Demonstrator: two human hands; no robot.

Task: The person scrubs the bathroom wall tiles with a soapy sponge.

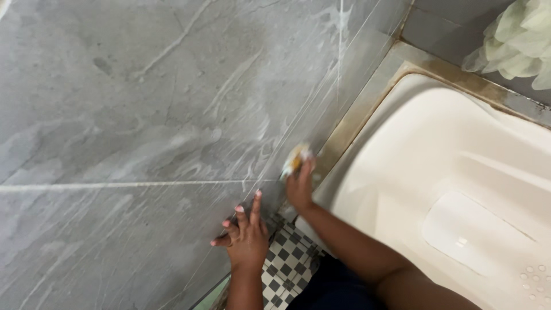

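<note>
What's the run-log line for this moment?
left hand: flat on grey wall tile | right hand: pressing soapy sponge to wall beside white tub

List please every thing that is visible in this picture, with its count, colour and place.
wall tiles: several, grey marbled, with soapy streaks, left and top
bathtub: one, white, right
tub edge seal: one, brownish stained, between wall and tub
bath pouf: one, pale green, top right corner
checkered floor: one patch, black and white, bottom centre
sponge: one, yellow and white, on the wall near the tub edge
left hand: flat on the wall
right hand: grips the sponge
</note>
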